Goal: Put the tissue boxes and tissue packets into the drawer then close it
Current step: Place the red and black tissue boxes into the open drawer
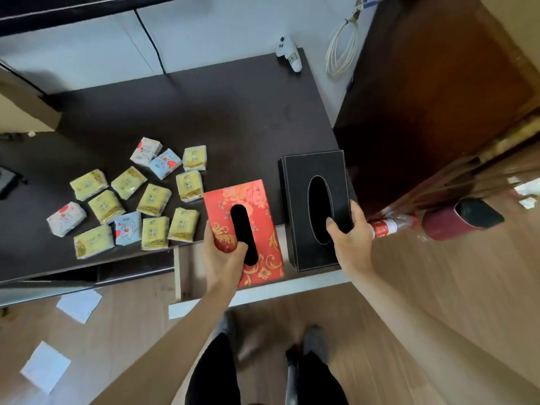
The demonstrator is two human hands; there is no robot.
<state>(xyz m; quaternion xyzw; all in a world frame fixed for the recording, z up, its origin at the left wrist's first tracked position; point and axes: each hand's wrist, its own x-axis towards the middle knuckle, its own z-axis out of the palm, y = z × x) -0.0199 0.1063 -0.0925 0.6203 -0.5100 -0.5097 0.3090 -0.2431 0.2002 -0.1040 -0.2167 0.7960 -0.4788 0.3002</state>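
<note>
My left hand (223, 252) grips a red tissue box (263, 229) with gold flowers, thumb in its oval slot. My right hand (350, 232) grips a black tissue box (304, 176) at its near right side, thumb at the edge of its slot. Both boxes hang over the open white drawer (263, 293) pulled out from the dark cabinet top (204, 112). Several small tissue packets (125, 197), yellow, blue and white, lie scattered on the cabinet top to the left of the boxes.
A white remote (289, 54) and a coiled white cable (342, 51) lie at the back. A tall brown wooden cabinet (438, 92) stands to the right. Paper sheets (79, 305) lie on the wooden floor. My feet (312, 343) stand just before the drawer.
</note>
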